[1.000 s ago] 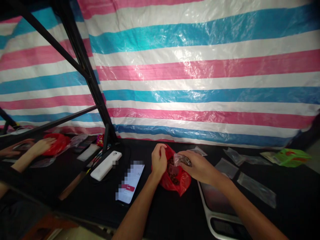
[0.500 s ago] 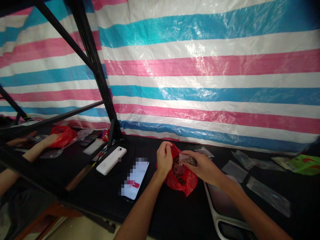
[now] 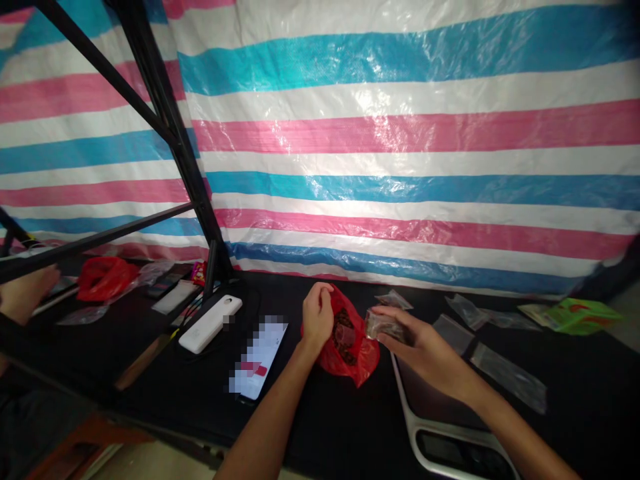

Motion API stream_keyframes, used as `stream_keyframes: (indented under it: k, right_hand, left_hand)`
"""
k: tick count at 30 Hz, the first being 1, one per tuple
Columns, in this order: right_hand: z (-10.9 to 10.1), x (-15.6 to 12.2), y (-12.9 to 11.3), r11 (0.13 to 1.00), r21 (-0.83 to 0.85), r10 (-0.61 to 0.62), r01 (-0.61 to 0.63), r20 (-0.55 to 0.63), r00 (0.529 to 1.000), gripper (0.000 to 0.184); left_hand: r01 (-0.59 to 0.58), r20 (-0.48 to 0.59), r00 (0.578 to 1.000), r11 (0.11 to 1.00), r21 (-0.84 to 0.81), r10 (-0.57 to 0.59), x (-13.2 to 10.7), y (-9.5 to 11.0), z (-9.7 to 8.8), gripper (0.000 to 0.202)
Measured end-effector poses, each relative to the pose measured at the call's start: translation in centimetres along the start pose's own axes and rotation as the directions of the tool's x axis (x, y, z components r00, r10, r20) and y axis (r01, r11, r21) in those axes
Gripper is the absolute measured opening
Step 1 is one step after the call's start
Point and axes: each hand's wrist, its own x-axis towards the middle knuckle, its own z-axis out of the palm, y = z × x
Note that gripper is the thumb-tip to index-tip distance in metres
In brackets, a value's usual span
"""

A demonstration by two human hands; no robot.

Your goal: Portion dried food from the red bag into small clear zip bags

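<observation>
My left hand (image 3: 319, 315) is closed on the left rim of a red plastic bag (image 3: 367, 363), holding its mouth open. Inside the bag lie many small brown pieces (image 3: 346, 355) and a small translucent piece, maybe a cup or scoop (image 3: 344, 334), too blurred to name surely. Just right of the bag, my right hand (image 3: 417, 343) grips a small clear plastic bag (image 3: 383, 327) with brownish contents between thumb and fingers. Under my right forearm is a digital scale (image 3: 413, 427), its plate partly covered and its dark display toward me.
Several clear bags (image 3: 510, 377) and a green packet (image 3: 583, 315) lie at the right. To the left are a phone (image 3: 260, 360), a white power bank (image 3: 210, 325) and a black metal frame (image 3: 175, 137). Beyond it, another person's hand (image 3: 30, 293) is near a second red bag (image 3: 107, 279).
My right hand has moved from over the red bag's mouth to its right side with the small clear bag. The other person's hand has left the second red bag. The view has shifted slightly right.
</observation>
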Motion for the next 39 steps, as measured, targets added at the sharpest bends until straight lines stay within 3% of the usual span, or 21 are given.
stream_keyframes:
  k: [6, 10, 13, 18, 24, 28, 34, 36, 39]
  right_hand:
    - [3.7, 2.1, -0.3, 0.945, -0.314, -0.091, 0.092, 0.016, 0.996, 0.045]
    - [4.5, 2.5, 0.7, 0.896, -0.427, -0.135, 0.126, 0.008, 0.991, 0.043]
    - [4.3, 2.3, 1.1, 0.906, -0.407, -0.132, 0.116, -0.011, 0.991, 0.040]
    - [2.8, 1.3, 0.8, 0.978, -0.206, -0.043, 0.031, -0.050, 0.998, 0.037]
    - [-1.6, -2.2, 2.6, 0.996, -0.090, -0.011, -0.003, -0.154, 0.988, 0.047]
    - [-4.1, -4.8, 4.8, 0.986, -0.158, 0.013, -0.050, -0.227, 0.974, 0.048]
    - [-4.4, -7.2, 5.7, 0.891, -0.454, -0.086, 0.015, -0.136, 0.987, 0.048]
    - [-4.6, -7.4, 5.6, 0.879, -0.478, -0.106, 0.009, -0.177, 0.979, 0.052]
    - [-5.3, -7.2, 5.8, 0.906, -0.424, -0.148, -0.003, -0.322, 0.935, 0.042]
  left_hand:
    - [0.009, -0.006, 1.000, 1.000, -0.017, -0.009, 0.0, 0.0, -0.1, 0.028]
    - [0.010, 0.002, 1.000, 1.000, -0.020, -0.010, 0.0, 0.3, 0.0, 0.027]
    - [0.005, 0.000, 1.000, 1.000, -0.019, -0.005, -0.1, 0.5, 0.0, 0.027]
    - [0.005, 0.001, 1.000, 1.000, -0.007, -0.005, -0.1, 0.4, -0.1, 0.027]
    - [0.010, 0.004, 1.000, 1.000, -0.001, -0.010, 0.0, -0.1, -0.1, 0.027]
    - [0.013, 0.011, 1.000, 1.000, 0.004, -0.013, -0.1, -0.1, -0.1, 0.026]
    - [0.000, 0.015, 1.000, 1.000, 0.029, 0.000, -0.2, 0.1, -0.3, 0.027]
    - [-0.002, 0.009, 1.000, 0.999, 0.037, 0.001, -0.2, 0.1, -0.4, 0.027]
    - [-0.005, 0.007, 1.000, 0.999, 0.046, 0.005, -0.1, 0.1, -0.4, 0.027]
